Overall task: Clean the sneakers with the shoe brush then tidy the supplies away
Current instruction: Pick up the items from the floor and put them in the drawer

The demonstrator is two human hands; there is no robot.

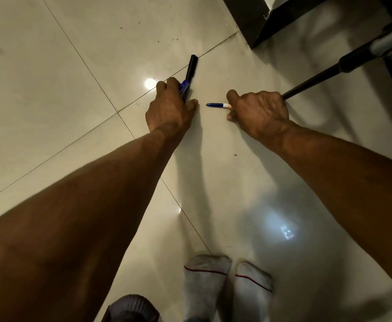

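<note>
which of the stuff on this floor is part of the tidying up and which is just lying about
In the job:
- left hand gripping black and blue pens
- right hand holding blue-capped pen

Lying about:
- dark pole
- dark furniture base
- floor specks

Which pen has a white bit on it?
The blue pen pinched by the right hand. It has a white band near the fingers. The black marker under the left hand shows no white.

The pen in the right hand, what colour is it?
Blue with a white band, seen in the head view: pen, right hand.
</note>
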